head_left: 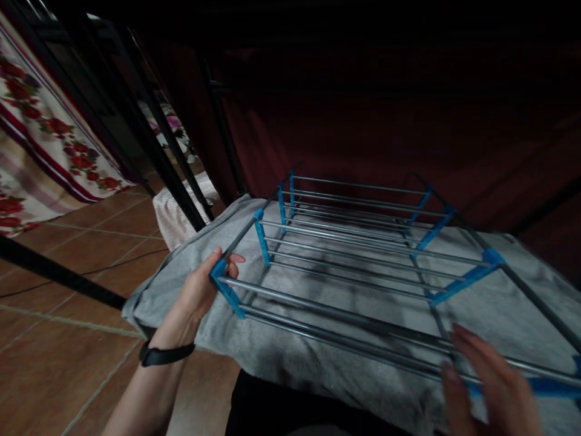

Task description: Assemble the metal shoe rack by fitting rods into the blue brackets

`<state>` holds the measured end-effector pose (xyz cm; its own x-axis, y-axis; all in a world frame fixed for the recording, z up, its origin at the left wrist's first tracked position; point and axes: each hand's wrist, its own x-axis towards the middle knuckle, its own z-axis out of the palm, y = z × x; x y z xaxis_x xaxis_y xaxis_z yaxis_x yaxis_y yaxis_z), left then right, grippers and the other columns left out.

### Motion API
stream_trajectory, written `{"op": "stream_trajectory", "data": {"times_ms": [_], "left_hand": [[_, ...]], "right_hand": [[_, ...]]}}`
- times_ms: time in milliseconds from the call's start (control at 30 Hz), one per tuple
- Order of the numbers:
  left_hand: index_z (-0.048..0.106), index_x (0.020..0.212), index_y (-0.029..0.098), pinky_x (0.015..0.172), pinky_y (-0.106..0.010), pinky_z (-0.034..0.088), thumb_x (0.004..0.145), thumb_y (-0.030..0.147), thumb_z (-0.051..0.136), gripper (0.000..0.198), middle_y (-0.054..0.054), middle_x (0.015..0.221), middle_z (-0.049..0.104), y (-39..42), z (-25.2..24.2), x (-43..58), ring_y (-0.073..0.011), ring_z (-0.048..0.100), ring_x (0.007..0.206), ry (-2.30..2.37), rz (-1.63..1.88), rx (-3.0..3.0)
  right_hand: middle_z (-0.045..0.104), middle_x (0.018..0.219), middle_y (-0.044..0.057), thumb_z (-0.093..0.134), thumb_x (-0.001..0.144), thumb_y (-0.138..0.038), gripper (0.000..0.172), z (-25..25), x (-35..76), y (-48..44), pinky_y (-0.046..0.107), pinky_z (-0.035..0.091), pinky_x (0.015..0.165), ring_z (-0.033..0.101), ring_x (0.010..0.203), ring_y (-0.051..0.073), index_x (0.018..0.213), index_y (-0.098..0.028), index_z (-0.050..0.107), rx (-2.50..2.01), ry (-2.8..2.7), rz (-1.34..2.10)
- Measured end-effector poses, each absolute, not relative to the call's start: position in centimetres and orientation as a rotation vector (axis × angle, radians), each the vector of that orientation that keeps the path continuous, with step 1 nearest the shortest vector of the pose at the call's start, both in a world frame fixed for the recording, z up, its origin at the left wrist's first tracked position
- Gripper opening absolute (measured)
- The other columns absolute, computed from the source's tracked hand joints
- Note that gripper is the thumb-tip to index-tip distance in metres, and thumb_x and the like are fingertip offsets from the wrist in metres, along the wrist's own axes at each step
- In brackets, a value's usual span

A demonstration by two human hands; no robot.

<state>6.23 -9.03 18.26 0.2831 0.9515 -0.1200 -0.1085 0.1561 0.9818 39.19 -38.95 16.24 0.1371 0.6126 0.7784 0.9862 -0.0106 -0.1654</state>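
A shoe rack (363,243) of grey metal tubes and blue plastic connectors lies across a grey fleecy blanket (313,369). Around its near left corner, my left hand (206,281) is closed, with the thumb along the side tube by a blue connector (229,297). My right hand (492,384) is at the front tubes near the right end, its thumb and fingers apart on either side of a tube. It is slightly blurred, and whether it touches the tube is unclear. A black band (167,355) circles my left wrist.
Dark metal posts (157,130) of a bunk frame stand at the left. A dark red curtain (354,133) hangs behind the rack. A flowered cloth (59,139) hangs at far left above a tiled floor (91,266), where a thin cable (86,274) runs.
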Motion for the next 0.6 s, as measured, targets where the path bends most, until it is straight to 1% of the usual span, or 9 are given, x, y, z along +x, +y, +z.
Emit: {"op": "stream_trajectory", "data": {"times_ms": [67, 100, 167, 233, 300, 400, 467, 600], "left_hand": [[0.07, 0.086, 0.014, 0.046, -0.025, 0.04, 0.086, 0.055, 0.052, 0.046, -0.004, 0.06, 0.056, -9.2, 18.3, 6.3, -0.0143, 0.047, 0.051, 0.977, 0.968, 1.159], [0.07, 0.087, 0.014, 0.046, -0.026, 0.039, 0.086, 0.055, 0.051, 0.046, -0.004, 0.06, 0.056, -9.3, 18.3, 6.3, -0.0145, 0.047, 0.05, 0.977, 0.968, 1.173], [0.069, 0.089, 0.013, 0.046, -0.027, 0.039, 0.086, 0.056, 0.052, 0.047, -0.003, 0.06, 0.057, -9.4, 18.4, 6.2, -0.0143, 0.047, 0.048, 0.978, 0.956, 1.193], [0.068, 0.09, 0.013, 0.046, -0.027, 0.038, 0.086, 0.058, 0.052, 0.048, -0.002, 0.06, 0.057, -9.5, 18.4, 6.2, -0.0138, 0.046, 0.047, 0.976, 0.936, 1.202], [0.067, 0.09, 0.013, 0.046, -0.026, 0.037, 0.086, 0.059, 0.051, 0.049, -0.001, 0.058, 0.055, -9.5, 18.3, 6.2, -0.0132, 0.046, 0.045, 0.968, 0.928, 1.21], [0.067, 0.09, 0.013, 0.045, -0.026, 0.035, 0.088, 0.058, 0.049, 0.048, 0.001, 0.055, 0.052, -9.4, 18.0, 6.2, -0.0118, 0.043, 0.043, 0.959, 0.946, 1.215], [0.066, 0.091, 0.013, 0.045, -0.025, 0.033, 0.088, 0.058, 0.048, 0.048, 0.002, 0.054, 0.05, -9.4, 17.8, 6.2, -0.0109, 0.042, 0.042, 0.955, 0.954, 1.214], [0.065, 0.091, 0.013, 0.046, -0.026, 0.032, 0.09, 0.06, 0.046, 0.051, 0.004, 0.052, 0.047, -9.5, 17.7, 6.2, -0.0102, 0.04, 0.042, 0.944, 0.957, 1.246]], "right_hand": [[0.054, 0.133, 0.016, 0.045, 0.099, -0.022, 0.039, 15.8, 36.3, -35.6, 0.053, 0.039, 0.104, 0.052, 0.121, 0.031, 0.137, -0.013, 0.049, -1.621, -1.821, -0.596], [0.056, 0.133, 0.015, 0.043, 0.099, -0.019, 0.037, 15.7, 34.8, -34.1, 0.052, 0.036, 0.107, 0.053, 0.121, 0.029, 0.135, -0.013, 0.051, -1.587, -1.917, -0.572], [0.059, 0.13, 0.012, 0.042, 0.1, -0.016, 0.036, 15.7, 32.3, -31.5, 0.049, 0.034, 0.109, 0.055, 0.119, 0.026, 0.134, -0.013, 0.052, -1.567, -2.021, -0.54], [0.06, 0.127, 0.01, 0.043, 0.1, -0.017, 0.036, 15.7, 30.9, -29.7, 0.046, 0.039, 0.104, 0.057, 0.113, 0.025, 0.135, -0.014, 0.051, -1.607, -2.048, -0.532], [0.063, 0.118, 0.009, 0.045, 0.1, -0.018, 0.035, 15.7, 30.7, -28.6, 0.043, 0.044, 0.095, 0.06, 0.103, 0.024, 0.134, -0.015, 0.052, -1.656, -2.069, -0.545], [0.065, 0.097, 0.005, 0.047, 0.099, -0.015, 0.025, 15.6, 31.2, -27.7, 0.038, 0.045, 0.082, 0.061, 0.086, 0.02, 0.122, -0.017, 0.058, -1.683, -2.115, -0.551], [0.064, 0.092, 0.004, 0.047, 0.099, -0.014, 0.021, 15.6, 31.5, -27.4, 0.037, 0.045, 0.079, 0.061, 0.082, 0.019, 0.115, -0.017, 0.06, -1.671, -2.131, -0.546], [0.063, 0.089, 0.003, 0.046, 0.1, -0.014, 0.018, 15.6, 31.6, -27.2, 0.036, 0.044, 0.076, 0.06, 0.08, 0.019, 0.112, -0.015, 0.059, -1.616, -2.124, -0.574]]}}
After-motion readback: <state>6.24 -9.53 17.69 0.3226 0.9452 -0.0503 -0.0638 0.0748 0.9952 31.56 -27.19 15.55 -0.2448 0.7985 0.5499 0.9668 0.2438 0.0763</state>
